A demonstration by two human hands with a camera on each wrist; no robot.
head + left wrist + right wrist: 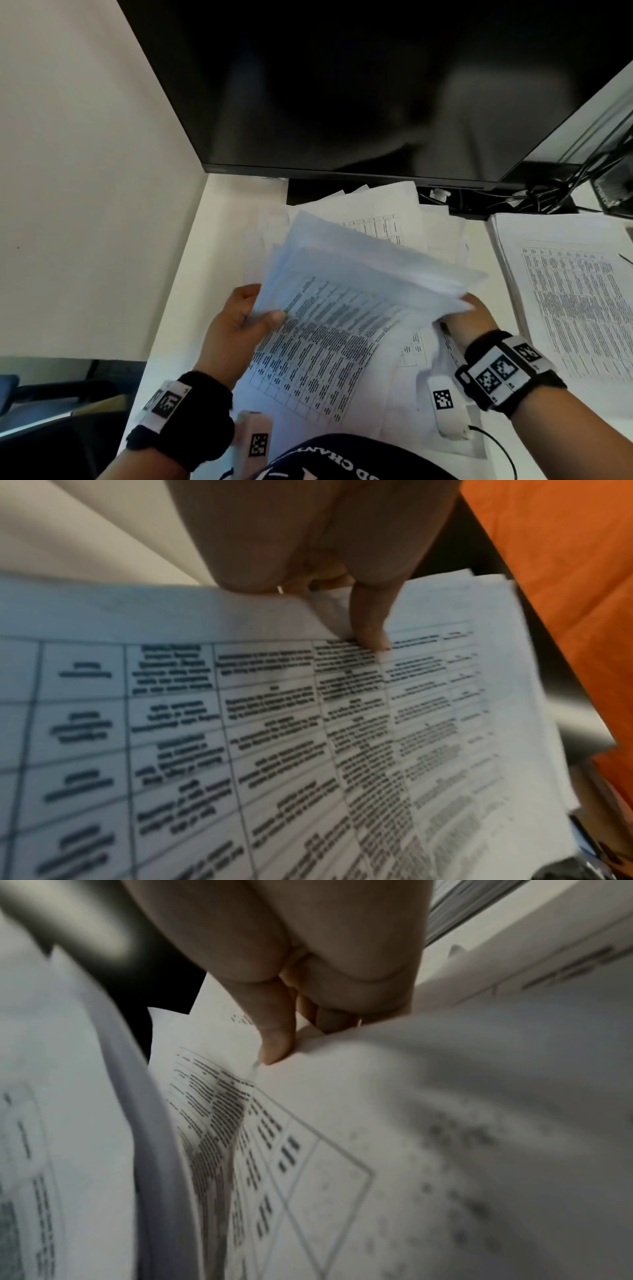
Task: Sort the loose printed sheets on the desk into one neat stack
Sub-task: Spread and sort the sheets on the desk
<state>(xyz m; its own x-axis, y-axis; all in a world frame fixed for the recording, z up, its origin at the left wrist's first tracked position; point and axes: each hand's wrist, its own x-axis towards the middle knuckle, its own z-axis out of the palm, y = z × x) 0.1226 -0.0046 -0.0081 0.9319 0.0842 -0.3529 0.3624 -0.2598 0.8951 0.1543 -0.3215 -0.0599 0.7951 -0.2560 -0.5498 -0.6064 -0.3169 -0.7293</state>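
Both hands, left hand (239, 318) and right hand (474, 317), grip a fanned sheaf (342, 301) of thin printed sheets at centre frame, above the white table (191, 274); black monitor (342, 85) at top.

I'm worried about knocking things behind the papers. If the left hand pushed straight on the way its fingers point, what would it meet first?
Probably the loose sheets lying on the desk beyond the left hand; then the monitor behind them. Depth is unclear, and the bundle it holds would arrive before the fingers.
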